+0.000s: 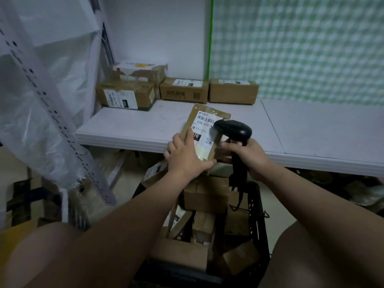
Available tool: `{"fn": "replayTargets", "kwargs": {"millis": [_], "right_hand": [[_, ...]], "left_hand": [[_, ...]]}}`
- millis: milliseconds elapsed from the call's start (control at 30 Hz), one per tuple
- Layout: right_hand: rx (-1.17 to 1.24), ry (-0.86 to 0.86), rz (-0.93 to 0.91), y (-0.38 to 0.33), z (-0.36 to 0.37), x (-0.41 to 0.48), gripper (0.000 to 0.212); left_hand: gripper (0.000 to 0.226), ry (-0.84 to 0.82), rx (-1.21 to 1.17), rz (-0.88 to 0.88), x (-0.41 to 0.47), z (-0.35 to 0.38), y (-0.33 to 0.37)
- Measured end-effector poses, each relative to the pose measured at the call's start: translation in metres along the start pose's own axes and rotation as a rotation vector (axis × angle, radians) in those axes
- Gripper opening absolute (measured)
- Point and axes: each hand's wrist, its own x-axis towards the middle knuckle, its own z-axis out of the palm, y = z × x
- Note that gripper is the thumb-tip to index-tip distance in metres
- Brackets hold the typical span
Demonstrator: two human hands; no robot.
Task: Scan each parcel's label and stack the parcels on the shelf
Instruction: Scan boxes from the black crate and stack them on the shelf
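Observation:
A flat brown parcel (204,121) with a white barcode label is held up in front of the white shelf (133,125). My left hand (184,154) grips its lower left side. My right hand (252,156) grips the handle of a black barcode scanner (232,130), whose head sits right over the label's right part. Several cardboard parcels stand at the back of the shelf: a stack of two (128,94), a middle box (184,90) and a right box (233,90).
Below my hands a black crate (257,217) holds several more cardboard parcels. A perforated shelf upright (56,113) and plastic sheeting (41,100) stand at the left. The scanner cable hangs into the crate. My knees flank the crate.

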Motion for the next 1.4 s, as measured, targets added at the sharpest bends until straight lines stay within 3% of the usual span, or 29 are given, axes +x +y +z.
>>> {"fn": "replayTargets", "kwargs": {"millis": [133,233,367,567,667,800,933,1133,1400], "right_hand": [[0.133,-0.03,0.084,-0.004,-0.008,0.012,0.026],[0.215,0.043,0.139,0.003,-0.006,0.017,0.024],[0.108,0.118,0.1,0.01,0.002,0.02,0.024],[0.098,0.163,0.067,0.006,0.003,0.018,0.023],[0.041,0.217,0.039,-0.003,0.001,0.015,0.012],[-0.028,0.28,-0.099,-0.02,-0.008,0.01,0.006],[-0.072,0.289,-0.2,-0.032,-0.014,0.002,0.017],[-0.123,0.16,-0.243,-0.033,-0.011,-0.005,0.017],[-0.059,0.198,-0.291,-0.041,-0.009,-0.007,0.016]], "left_hand": [[0.115,0.041,-0.213,-0.064,0.018,0.001,0.011],[0.086,-0.055,-0.469,-0.169,0.032,0.003,0.001],[0.053,-0.21,-0.84,-0.279,0.03,0.001,-0.005],[0.055,-0.338,-1.076,-0.345,0.024,-0.008,-0.017],[0.071,-0.329,-0.978,-0.193,0.025,-0.013,-0.026],[0.094,-0.18,-0.997,-0.008,0.037,-0.025,-0.014],[0.1,-0.1,-0.987,0.033,0.05,-0.023,-0.006],[0.099,-0.052,-1.023,0.015,0.056,-0.007,-0.014],[0.1,-0.054,-1.015,0.028,0.058,-0.004,-0.016]]}}
